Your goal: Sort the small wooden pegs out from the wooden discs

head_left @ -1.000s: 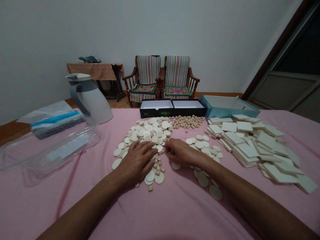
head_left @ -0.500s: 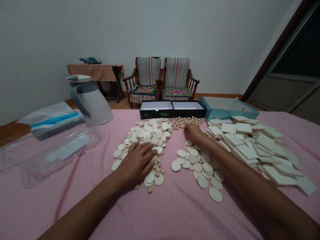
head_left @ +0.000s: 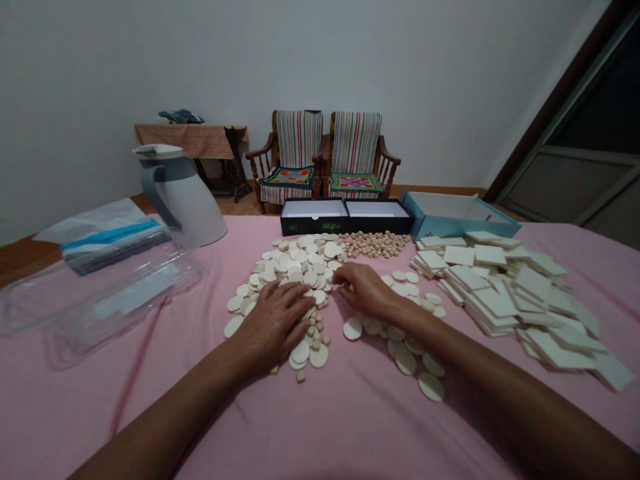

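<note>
My left hand (head_left: 275, 323) lies with its fingers apart on the left pile of pale round discs (head_left: 300, 260). Small wooden cubes (head_left: 315, 332) sit beside its fingertips, mixed in with the discs. At the right edge of that pile is my right hand (head_left: 363, 288), its fingers bent together; whatever may be between them is too small to make out. Its wrist and forearm pass over a second group of discs (head_left: 431, 387). Small round wooden pieces (head_left: 377, 245) form a heap beyond my right hand.
Square pale tiles (head_left: 493, 300) are piled at the right. Behind stand a black two-part box (head_left: 320, 227) and a blue box (head_left: 465, 230). A white and grey jug (head_left: 193, 207), a blue packet (head_left: 115, 247) and clear plastic trays (head_left: 135, 293) occupy the left side.
My right hand has moved left and nearer, from the round wooden pieces to the edge of the left disc pile. My left hand has stayed in place.
</note>
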A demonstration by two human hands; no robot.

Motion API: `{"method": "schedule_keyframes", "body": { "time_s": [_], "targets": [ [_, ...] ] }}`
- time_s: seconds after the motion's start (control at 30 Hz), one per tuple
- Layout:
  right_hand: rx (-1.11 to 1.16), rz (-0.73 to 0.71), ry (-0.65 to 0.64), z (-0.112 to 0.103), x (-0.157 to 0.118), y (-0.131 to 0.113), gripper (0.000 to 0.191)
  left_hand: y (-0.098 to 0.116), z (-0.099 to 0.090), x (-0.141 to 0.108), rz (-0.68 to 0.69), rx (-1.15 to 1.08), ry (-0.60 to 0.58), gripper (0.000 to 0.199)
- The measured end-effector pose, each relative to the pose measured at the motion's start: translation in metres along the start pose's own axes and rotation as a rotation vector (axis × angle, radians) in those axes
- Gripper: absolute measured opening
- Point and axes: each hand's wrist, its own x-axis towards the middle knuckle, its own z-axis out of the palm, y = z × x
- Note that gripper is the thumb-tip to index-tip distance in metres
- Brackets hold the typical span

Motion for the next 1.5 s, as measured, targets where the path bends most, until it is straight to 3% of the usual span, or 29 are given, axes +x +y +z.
{"method": "schedule_keyframes", "body": {
  "time_s": [0.17, 0.4, 0.5, 0.67, 0.73, 0.83, 0.9, 1.03, 1.33, 1.5],
  "targets": [
    [-0.019, 0.069, 0.124, 0.02, 0.005, -0.01, 0.02, 0.002, -0.002, 0.0, 0.004, 0.008, 0.001, 0.034],
    [0.038, 0.05, 0.056, 0.026, 0.018, -0.001, 0.018, 0.004, -0.005, 0.0, 0.007, 0.011, -0.003, 0.034],
    [-0.023, 0.131, 0.098, 0.014, 0.018, 0.014, 0.017, 0.003, -0.004, 0.0, -0.002, 0.021, -0.012, 0.034],
    [-0.139, 0.254, 0.399, -0.017, 0.015, 0.03, 0.031, 0.001, -0.001, 0.0, -0.005, 0.034, -0.027, 0.034],
    [-0.095, 0.189, 0.304, -0.019, 0.007, 0.021, 0.023, 0.001, -0.001, 0.0, 0.004, 0.037, -0.019, 0.034],
    [0.028, 0.09, -0.018, -0.004, -0.009, -0.003, 0.015, 0.002, -0.001, 0.0, 0.007, 0.047, -0.014, 0.034],
    [0.085, 0.078, -0.094, 0.01, -0.016, -0.017, 0.017, 0.002, -0.001, 0.001, 0.004, 0.049, -0.009, 0.034],
    [0.137, 0.118, -0.05, 0.026, -0.019, -0.024, 0.021, 0.001, 0.0, 0.001, 0.004, 0.044, 0.001, 0.034],
    [0.128, 0.143, -0.106, 0.007, -0.023, -0.016, 0.015, 0.002, -0.001, 0.001, 0.011, 0.051, -0.002, 0.034],
    [0.125, 0.115, -0.066, 0.021, -0.024, -0.021, 0.022, 0.002, -0.001, 0.001, 0.005, 0.055, 0.0, 0.033]
  ]
}}
